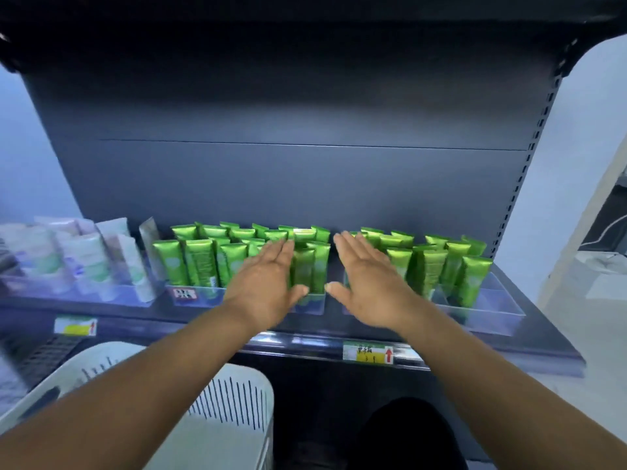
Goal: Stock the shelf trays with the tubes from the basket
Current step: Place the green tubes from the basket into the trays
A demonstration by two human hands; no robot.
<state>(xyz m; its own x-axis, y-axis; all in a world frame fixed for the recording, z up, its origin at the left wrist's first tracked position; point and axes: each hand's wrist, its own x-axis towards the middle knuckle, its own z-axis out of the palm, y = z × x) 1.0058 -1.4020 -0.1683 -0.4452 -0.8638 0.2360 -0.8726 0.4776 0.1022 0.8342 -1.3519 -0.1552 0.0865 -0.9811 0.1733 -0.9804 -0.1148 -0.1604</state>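
Both hands flat, fingers straight, nothing held: left hand [268,286] over the green tubes [200,257] in the left tray [200,296], right hand [368,283] at the right tray [488,313]. Tubes stand upright, just ahead of fingertips. Basket [234,395] sits below, nearer left arm; contents hidden.

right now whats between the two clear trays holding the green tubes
In the head view, a narrow strip of bare dark shelf separates the left tray from the right tray. The open left hand and right hand hover on either side of it.

Both hands — left [268,286], right [368,286] — reach forward, fingers straight, palms down.
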